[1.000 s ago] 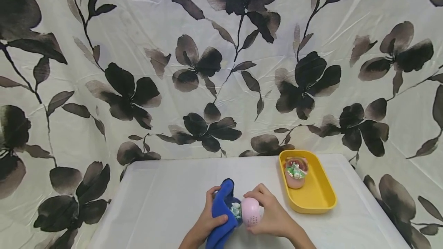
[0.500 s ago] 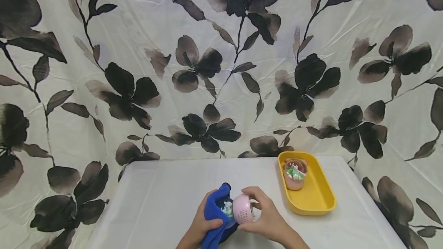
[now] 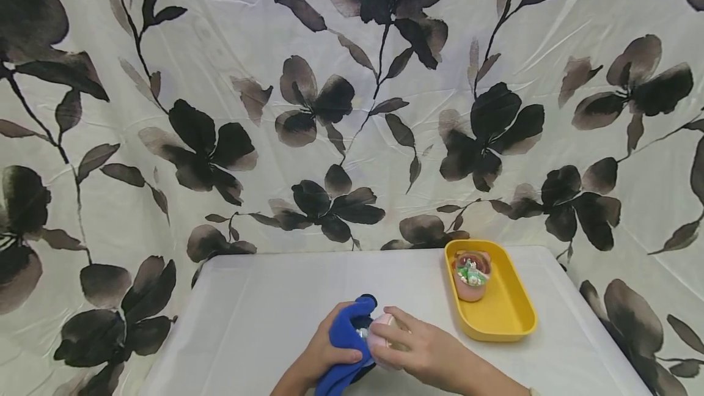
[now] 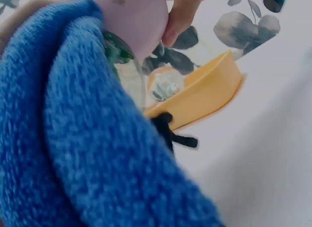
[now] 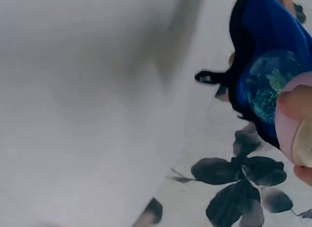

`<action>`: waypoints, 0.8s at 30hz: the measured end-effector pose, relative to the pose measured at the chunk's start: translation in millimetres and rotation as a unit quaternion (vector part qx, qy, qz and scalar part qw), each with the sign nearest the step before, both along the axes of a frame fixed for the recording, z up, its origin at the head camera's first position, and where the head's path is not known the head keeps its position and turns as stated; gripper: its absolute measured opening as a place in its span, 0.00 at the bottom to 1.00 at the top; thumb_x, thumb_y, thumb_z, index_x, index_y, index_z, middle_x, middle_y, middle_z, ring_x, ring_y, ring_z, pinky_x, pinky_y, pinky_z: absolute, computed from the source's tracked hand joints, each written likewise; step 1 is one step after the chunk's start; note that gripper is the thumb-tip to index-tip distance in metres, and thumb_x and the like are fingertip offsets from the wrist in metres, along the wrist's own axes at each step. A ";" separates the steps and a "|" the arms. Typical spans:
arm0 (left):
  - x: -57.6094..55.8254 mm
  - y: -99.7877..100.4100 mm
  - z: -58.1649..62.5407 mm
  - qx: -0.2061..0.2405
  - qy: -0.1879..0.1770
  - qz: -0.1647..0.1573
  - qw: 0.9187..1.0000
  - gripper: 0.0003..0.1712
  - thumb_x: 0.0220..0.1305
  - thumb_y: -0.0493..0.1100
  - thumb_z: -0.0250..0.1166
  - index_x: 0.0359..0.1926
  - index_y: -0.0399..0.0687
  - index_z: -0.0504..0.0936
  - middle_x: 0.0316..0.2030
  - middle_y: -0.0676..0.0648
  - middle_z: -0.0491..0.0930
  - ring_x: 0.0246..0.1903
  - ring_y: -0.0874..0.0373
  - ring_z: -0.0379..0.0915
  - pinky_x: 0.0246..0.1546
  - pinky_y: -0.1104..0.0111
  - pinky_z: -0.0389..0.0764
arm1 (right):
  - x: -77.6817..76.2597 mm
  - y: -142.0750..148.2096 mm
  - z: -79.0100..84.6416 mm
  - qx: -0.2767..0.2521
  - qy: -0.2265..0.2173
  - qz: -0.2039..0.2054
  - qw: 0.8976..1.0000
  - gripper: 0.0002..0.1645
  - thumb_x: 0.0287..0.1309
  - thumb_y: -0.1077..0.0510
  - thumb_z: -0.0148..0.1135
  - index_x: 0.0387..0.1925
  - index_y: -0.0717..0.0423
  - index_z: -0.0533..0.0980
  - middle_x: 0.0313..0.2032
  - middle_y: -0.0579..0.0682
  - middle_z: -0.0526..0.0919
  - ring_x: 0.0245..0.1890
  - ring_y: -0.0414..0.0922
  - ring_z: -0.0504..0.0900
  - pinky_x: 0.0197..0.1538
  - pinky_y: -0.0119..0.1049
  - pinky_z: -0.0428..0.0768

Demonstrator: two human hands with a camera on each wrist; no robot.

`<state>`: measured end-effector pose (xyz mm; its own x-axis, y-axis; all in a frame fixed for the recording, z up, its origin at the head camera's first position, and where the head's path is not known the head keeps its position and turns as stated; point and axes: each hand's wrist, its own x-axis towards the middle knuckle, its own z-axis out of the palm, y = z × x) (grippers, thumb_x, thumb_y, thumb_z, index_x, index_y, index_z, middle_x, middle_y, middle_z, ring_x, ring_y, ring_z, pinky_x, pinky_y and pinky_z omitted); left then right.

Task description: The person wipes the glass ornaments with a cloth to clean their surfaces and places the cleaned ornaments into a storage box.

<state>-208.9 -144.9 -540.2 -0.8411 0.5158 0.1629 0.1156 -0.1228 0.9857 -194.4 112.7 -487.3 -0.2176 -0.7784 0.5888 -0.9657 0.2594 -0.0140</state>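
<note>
A snow globe (image 3: 378, 340) with a pink base is tipped on its side between both hands, over the white table. My left hand (image 3: 323, 347) grips a blue cloth (image 3: 345, 330) wrapped about the globe's clear dome (image 5: 265, 85), its thumb lying on the near side. Glitter and a small pale figure show inside the dome in the right wrist view. With fingers spread round the pink base, my right hand (image 3: 426, 347) holds it from the right. The cloth has a black edge and a small black loop (image 5: 210, 77). Cloth covers part of the dome in the head view.
A yellow tray (image 3: 521, 322) stands at the back right of the white table (image 3: 258, 298). Inside its left end sits another snow globe (image 3: 470, 283) with a pinkish base. A floral curtain (image 3: 264, 157) hangs behind the table's far edge.
The right hand has turned on the pink base, so the lettering seen earlier is now hidden. Both hands shifted slightly left, then back a little right. The tray stays put.
</note>
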 end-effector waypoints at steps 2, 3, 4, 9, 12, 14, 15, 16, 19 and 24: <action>-1.2 2.1 2.7 -0.016 -0.010 -0.006 1.000 0.43 0.50 0.40 0.72 0.67 0.49 0.65 0.56 0.38 0.71 0.53 0.43 0.70 0.48 0.57 0.76 | -4.9 2.6 3.9 0.015 0.002 0.019 1.000 0.40 0.45 0.61 0.77 0.61 0.50 0.72 0.62 0.49 0.72 0.60 0.51 0.71 0.58 0.40 0.73; -1.7 3.2 3.5 -0.026 -0.010 -0.007 1.000 0.43 0.50 0.40 0.73 0.67 0.50 0.65 0.57 0.39 0.71 0.53 0.43 0.69 0.48 0.57 0.76 | -7.4 4.1 5.2 0.012 -0.018 0.029 0.999 0.42 0.42 0.61 0.78 0.61 0.51 0.72 0.61 0.50 0.72 0.59 0.50 0.72 0.58 0.39 0.73; -2.0 4.0 4.5 -0.035 -0.009 -0.008 0.999 0.43 0.49 0.40 0.73 0.66 0.51 0.66 0.57 0.40 0.71 0.53 0.43 0.69 0.48 0.57 0.75 | -9.9 5.9 5.4 0.004 -0.054 0.035 0.998 0.44 0.38 0.62 0.80 0.61 0.51 0.72 0.61 0.50 0.73 0.59 0.49 0.71 0.58 0.38 0.73; -0.4 6.6 13.6 -0.092 0.022 -0.001 0.996 0.44 0.45 0.41 0.77 0.64 0.58 0.69 0.57 0.45 0.73 0.51 0.43 0.70 0.46 0.56 0.75 | -20.0 13.8 1.3 -0.065 -0.309 0.054 0.947 0.46 0.36 0.62 0.81 0.61 0.50 0.71 0.61 0.51 0.73 0.58 0.47 0.74 0.51 0.37 0.78; 2.8 8.6 21.1 -0.144 0.043 0.010 0.989 0.46 0.42 0.45 0.79 0.64 0.65 0.68 0.58 0.49 0.72 0.52 0.44 0.69 0.45 0.53 0.73 | -24.9 18.6 -3.5 -0.112 -0.482 0.040 0.868 0.43 0.40 0.61 0.79 0.61 0.52 0.71 0.60 0.52 0.74 0.55 0.50 0.76 0.44 0.40 0.82; 4.6 11.4 26.4 -0.179 0.064 0.021 0.982 0.48 0.40 0.49 0.81 0.64 0.69 0.67 0.59 0.52 0.69 0.54 0.46 0.66 0.47 0.50 0.70 | -27.6 22.1 -7.5 -0.149 -0.579 0.028 0.801 0.41 0.42 0.62 0.78 0.61 0.54 0.71 0.58 0.54 0.75 0.53 0.53 0.78 0.43 0.43 0.82; 5.3 12.7 28.9 -0.195 0.080 0.028 0.977 0.49 0.39 0.51 0.81 0.64 0.71 0.67 0.60 0.54 0.68 0.55 0.46 0.65 0.48 0.49 0.69 | -28.5 23.4 -9.4 -0.167 -0.617 0.024 0.768 0.41 0.43 0.62 0.77 0.62 0.56 0.71 0.58 0.55 0.75 0.52 0.54 0.78 0.43 0.45 0.82; 5.6 14.1 31.4 -0.208 0.097 0.035 0.973 0.50 0.38 0.53 0.82 0.64 0.72 0.67 0.60 0.55 0.67 0.56 0.47 0.65 0.48 0.48 0.69 | -29.0 24.3 -11.8 -0.186 -0.653 0.024 0.734 0.41 0.45 0.64 0.76 0.62 0.58 0.70 0.58 0.57 0.74 0.51 0.55 0.79 0.44 0.46 0.82; 5.6 17.6 37.1 -0.231 0.144 0.054 0.961 0.52 0.35 0.56 0.82 0.64 0.74 0.66 0.59 0.57 0.65 0.56 0.49 0.65 0.49 0.51 0.72 | -25.8 24.8 -20.3 -0.239 -0.732 0.022 0.637 0.38 0.51 0.65 0.71 0.64 0.61 0.67 0.57 0.59 0.73 0.48 0.55 0.79 0.44 0.47 0.81; 5.1 19.2 36.8 -0.204 0.157 0.083 0.963 0.53 0.34 0.53 0.83 0.64 0.72 0.66 0.57 0.55 0.66 0.53 0.49 0.68 0.44 0.55 0.76 | -7.4 15.7 -34.8 -0.332 -0.826 0.051 0.452 0.29 0.65 0.58 0.56 0.65 0.59 0.64 0.55 0.58 0.74 0.49 0.53 0.79 0.44 0.48 0.81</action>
<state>-203.8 -125.8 -503.4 -0.8594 0.4537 0.2356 0.4009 0.3121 0.8613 -201.9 128.5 -522.1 -0.7707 -0.6047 -0.2010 0.4989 -0.3764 -0.7807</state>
